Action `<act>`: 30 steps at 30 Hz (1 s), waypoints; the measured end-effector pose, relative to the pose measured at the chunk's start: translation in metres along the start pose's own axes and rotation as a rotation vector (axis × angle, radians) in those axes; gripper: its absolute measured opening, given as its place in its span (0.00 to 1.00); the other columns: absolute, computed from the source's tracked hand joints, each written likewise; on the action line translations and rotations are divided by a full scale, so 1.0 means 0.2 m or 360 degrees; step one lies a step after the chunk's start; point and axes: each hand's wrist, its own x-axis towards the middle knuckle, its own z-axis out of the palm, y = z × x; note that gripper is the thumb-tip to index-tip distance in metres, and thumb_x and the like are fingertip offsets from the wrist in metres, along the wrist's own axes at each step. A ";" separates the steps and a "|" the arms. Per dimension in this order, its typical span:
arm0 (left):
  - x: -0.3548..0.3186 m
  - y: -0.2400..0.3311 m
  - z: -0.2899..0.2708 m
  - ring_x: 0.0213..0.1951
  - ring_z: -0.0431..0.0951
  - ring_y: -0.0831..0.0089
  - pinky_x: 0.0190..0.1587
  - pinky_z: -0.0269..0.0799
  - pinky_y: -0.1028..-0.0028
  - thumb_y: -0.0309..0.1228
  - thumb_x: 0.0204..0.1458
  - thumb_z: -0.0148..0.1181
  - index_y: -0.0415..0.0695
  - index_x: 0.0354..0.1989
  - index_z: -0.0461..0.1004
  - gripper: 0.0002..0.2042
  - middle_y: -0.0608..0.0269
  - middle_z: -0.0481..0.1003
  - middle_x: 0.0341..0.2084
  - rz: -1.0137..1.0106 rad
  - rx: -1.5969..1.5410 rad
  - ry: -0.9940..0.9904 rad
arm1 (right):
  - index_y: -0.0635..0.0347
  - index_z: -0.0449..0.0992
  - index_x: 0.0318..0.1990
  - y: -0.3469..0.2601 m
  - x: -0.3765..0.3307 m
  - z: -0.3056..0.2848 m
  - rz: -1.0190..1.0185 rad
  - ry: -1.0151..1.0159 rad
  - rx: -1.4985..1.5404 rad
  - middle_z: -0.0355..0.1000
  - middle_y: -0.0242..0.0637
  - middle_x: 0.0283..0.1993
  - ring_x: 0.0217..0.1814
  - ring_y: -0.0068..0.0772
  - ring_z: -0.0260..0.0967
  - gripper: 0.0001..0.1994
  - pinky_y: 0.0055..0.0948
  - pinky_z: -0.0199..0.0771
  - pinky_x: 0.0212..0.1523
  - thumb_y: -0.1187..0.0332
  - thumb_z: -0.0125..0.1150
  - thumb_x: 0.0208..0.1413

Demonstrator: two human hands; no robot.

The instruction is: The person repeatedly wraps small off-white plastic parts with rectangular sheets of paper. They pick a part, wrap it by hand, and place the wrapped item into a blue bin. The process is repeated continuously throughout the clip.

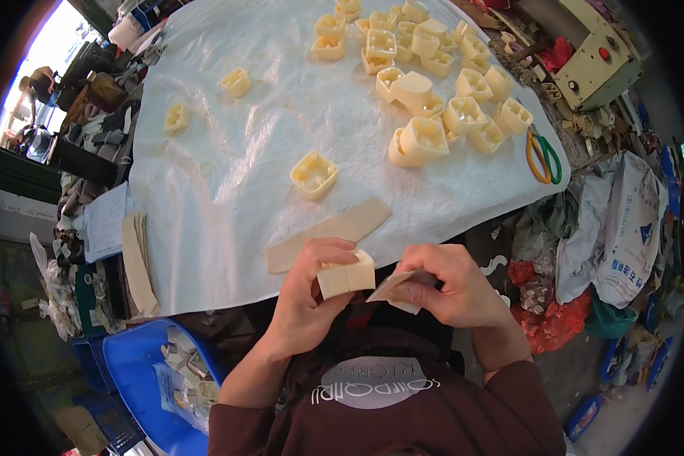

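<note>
1. Head view: the left hand (308, 292) has its fingers clamped on a cream-coloured, blocky moulded foam piece (346, 274), held just above the near edge of the desk (228, 175), in front of the person's chest
2. The right hand (444, 285) has its fingers pinched together on a small beige flat strip of material (394, 287), whose tip touches the block's right side
3. Just beyond the hands a long beige flat strip (328, 233) lies slanted on the desk; past it sits a single cream hollow moulded shell (314, 174), open side up
4. Farther out, to the right, a heap of like cream shells (433, 83) lies crowded together, some stacked; two more (236, 81) (177, 118) lie apart to the left
5. A pair of scissors with green and orange handles (543, 156) rests at the desk's right edge
6. A stack of beige flat strips (137, 262) hangs at the desk's left edge
7. A blue plastic bin (140, 372) at lower left holds small pale offcuts
8. The desk is covered by a white crinkled plastic sheet (266, 45); white sacks (623, 228) and a red net bag (555, 319) lie on the floor to the right, and a beige machine box with a red button (594, 64) stands at upper right
</note>
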 end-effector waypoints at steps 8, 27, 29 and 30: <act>-0.13 -0.06 0.06 0.47 0.67 0.70 0.42 0.71 0.76 0.09 0.34 0.57 0.46 0.40 0.72 0.23 0.57 0.61 0.47 -0.0111 -0.0022 0.0195 | 0.62 0.70 0.27 0.02 0.01 0.10 -0.0040 -0.0229 -0.0274 0.67 0.39 0.20 0.21 0.40 0.66 0.10 0.34 0.63 0.22 0.67 0.63 0.46; -0.11 -0.05 0.13 0.50 0.63 0.67 0.45 0.65 0.74 0.10 0.31 0.56 0.44 0.40 0.70 0.24 0.55 0.62 0.46 -0.0023 0.0044 0.0243 | 0.63 0.71 0.24 0.04 0.00 0.10 0.0020 -0.0067 -0.0245 0.64 0.37 0.17 0.17 0.34 0.63 0.08 0.29 0.60 0.19 0.70 0.64 0.44; -0.11 -0.01 0.16 0.48 0.65 0.70 0.47 0.64 0.74 0.11 0.31 0.53 0.44 0.39 0.68 0.22 0.55 0.61 0.47 -0.0105 0.0054 0.0297 | 0.63 0.71 0.24 0.04 0.00 0.10 -0.0017 -0.0039 -0.0306 0.65 0.37 0.17 0.18 0.34 0.64 0.09 0.30 0.61 0.20 0.69 0.66 0.42; -0.10 0.00 0.16 0.49 0.64 0.68 0.48 0.64 0.72 0.13 0.32 0.55 0.44 0.40 0.69 0.22 0.54 0.61 0.48 -0.0081 0.0039 0.0272 | 0.62 0.70 0.25 0.05 -0.01 0.09 -0.0041 -0.0020 -0.0350 0.65 0.37 0.18 0.18 0.35 0.64 0.10 0.30 0.61 0.20 0.69 0.67 0.42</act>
